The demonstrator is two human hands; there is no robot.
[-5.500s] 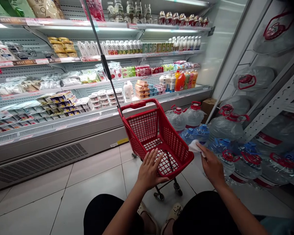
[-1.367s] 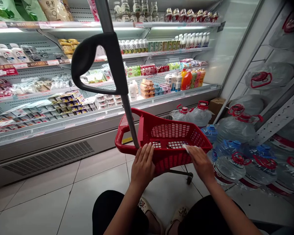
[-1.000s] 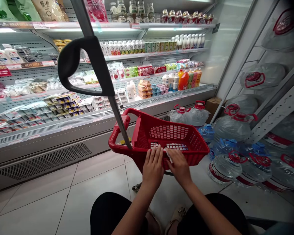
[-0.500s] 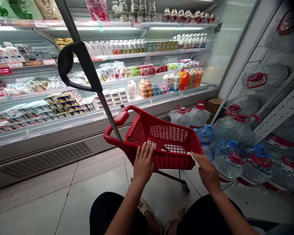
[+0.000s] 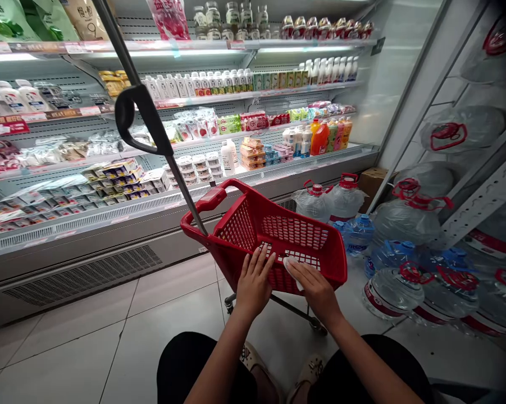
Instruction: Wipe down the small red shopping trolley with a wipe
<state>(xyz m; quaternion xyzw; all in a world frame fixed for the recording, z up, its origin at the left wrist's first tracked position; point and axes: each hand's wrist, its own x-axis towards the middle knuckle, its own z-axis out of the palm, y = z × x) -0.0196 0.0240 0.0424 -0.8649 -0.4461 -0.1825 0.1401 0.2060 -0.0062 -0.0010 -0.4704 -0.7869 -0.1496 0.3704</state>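
Down on the tiled floor (image 5: 88, 336), a red basket trolley (image 5: 236, 224) stands just in front of the person's knees, between the open chiller cabinet (image 5: 109, 210) on the left and a heap of big water jugs (image 5: 398, 283) on the right. It sits slightly turned, with its near wall facing the camera. The left hand (image 5: 253, 283) lies flat on that near wall, fingers (image 5: 263, 261) slightly spread and reaching up over the rim, gripping nothing. The right hand (image 5: 315, 289) is just beside it, almost touching. Its fingers are stretched and close together, pressing a white cloth (image 5: 290, 262) against the same rim, so the cloth peeks out past the fingertips. A grey pole (image 5: 185, 193) rises from the far left corner of the basket and slants up to a black loop grip (image 5: 145, 120). Inside, the basket shows only its mesh bottom
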